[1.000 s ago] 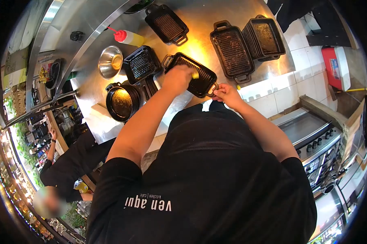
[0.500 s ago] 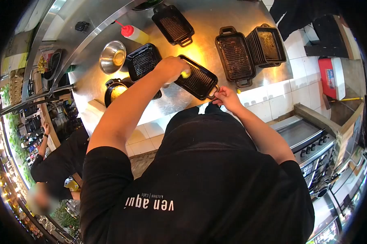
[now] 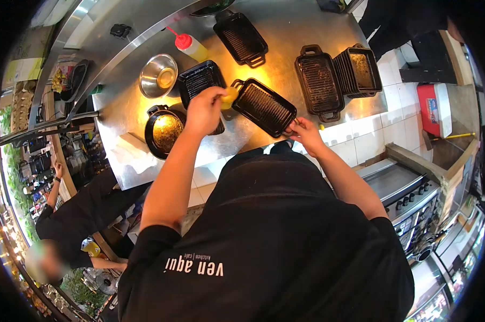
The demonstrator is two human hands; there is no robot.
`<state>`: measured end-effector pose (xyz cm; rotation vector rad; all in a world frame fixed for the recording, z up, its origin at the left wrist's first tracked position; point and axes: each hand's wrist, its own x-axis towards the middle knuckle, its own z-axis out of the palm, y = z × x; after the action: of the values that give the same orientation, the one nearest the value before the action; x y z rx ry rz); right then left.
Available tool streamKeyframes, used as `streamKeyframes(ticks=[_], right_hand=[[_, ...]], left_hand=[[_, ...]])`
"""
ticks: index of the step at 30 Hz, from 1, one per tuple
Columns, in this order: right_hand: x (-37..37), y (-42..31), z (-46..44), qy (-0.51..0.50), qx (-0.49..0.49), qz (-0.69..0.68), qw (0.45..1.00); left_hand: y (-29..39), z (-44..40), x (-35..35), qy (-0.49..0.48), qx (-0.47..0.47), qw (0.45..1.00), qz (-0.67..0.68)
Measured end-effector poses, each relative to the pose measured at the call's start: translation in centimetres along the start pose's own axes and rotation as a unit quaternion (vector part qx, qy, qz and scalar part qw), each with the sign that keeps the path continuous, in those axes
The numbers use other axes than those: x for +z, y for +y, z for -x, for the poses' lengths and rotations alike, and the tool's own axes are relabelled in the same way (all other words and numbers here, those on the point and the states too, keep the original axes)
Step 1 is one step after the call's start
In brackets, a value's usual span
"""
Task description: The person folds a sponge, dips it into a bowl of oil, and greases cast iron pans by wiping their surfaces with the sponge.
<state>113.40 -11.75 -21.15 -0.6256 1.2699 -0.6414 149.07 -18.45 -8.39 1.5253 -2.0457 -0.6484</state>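
Observation:
My left hand (image 3: 206,110) is closed on a soft-looking yellow sponge-like piece (image 3: 230,99), held at the left end of a black ribbed cast-iron grill pan (image 3: 265,107). Whether the piece touches the pan I cannot tell. With its fingers pinched, my right hand (image 3: 305,134) grips the pan's near right handle. The pan lies slanted across the steel table by its front edge. Partly behind my left hand is another black rectangular pan (image 3: 199,80). Left of that hand lies a round black skillet (image 3: 166,134) with a shiny golden-lit inside.
Farther back stand a ribbed pan (image 3: 241,38), a red-capped squeeze bottle (image 3: 191,47) and a steel bowl (image 3: 158,75). To the right are another ribbed pan (image 3: 318,80) and a stack of pans (image 3: 358,70). A person (image 3: 81,209) is at the lower left; a stove (image 3: 409,188) stands right.
My left hand has drawn back left off the ribbed pan's surface, bringing the yellow piece to its left end. My right hand stays at the handle. The view has shifted slightly.

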Motion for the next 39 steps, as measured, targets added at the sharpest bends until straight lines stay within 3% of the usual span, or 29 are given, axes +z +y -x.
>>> streamKeyframes(ticks=[2,8,11,17,20,27,29,30,32,33,36,39], right_hand=[[0.4,-1.1,0.9,-0.057,0.056,-0.126,0.989],[1.1,-3.5,4.2,-0.04,-0.02,-0.172,0.984],[1.7,-5.7,4.7,0.003,-0.011,-0.288,0.957],[7.6,-13.0,-5.1,0.02,-0.102,-0.288,0.952],[11.0,-16.0,-10.7,0.042,-0.101,-0.272,0.956],[14.7,-16.0,-17.4,0.083,-0.095,-0.283,0.951],[14.6,-16.1,-17.2,0.064,-0.073,-0.123,0.988],[14.2,-15.9,-17.3,0.062,-0.074,-0.121,0.988],[13.4,-15.3,-17.2,0.068,-0.054,0.037,0.996],[13.8,-15.4,-16.7,0.104,-0.107,0.097,0.984],[14.6,-15.6,-15.0,0.172,-0.151,0.156,0.961],[14.5,-15.6,-15.7,0.171,-0.139,0.177,0.959]], left_hand=[[-1.0,2.5,-2.2,0.06,-0.126,0.983,0.117],[-2.3,9.0,-6.7,0.057,-0.166,0.983,0.06],[-2.9,10.7,-7.0,0.085,-0.191,0.975,0.074],[-2.6,11.9,-6.7,0.107,-0.217,0.966,0.093],[-1.7,12.2,-7.2,0.112,-0.208,0.968,0.09],[-2.3,14.9,-7.5,0.134,-0.234,0.959,0.091],[-2.6,15.9,-7.2,0.137,-0.245,0.955,0.098],[-2.5,16.0,-7.2,0.14,-0.248,0.954,0.096],[-2.5,15.9,-7.2,0.147,-0.25,0.952,0.095],[-2.4,15.8,-7.3,0.15,-0.249,0.952,0.095],[-2.1,15.3,-7.5,0.152,-0.245,0.953,0.091],[-2.4,14.9,-7.4,0.144,-0.241,0.954,0.101]])
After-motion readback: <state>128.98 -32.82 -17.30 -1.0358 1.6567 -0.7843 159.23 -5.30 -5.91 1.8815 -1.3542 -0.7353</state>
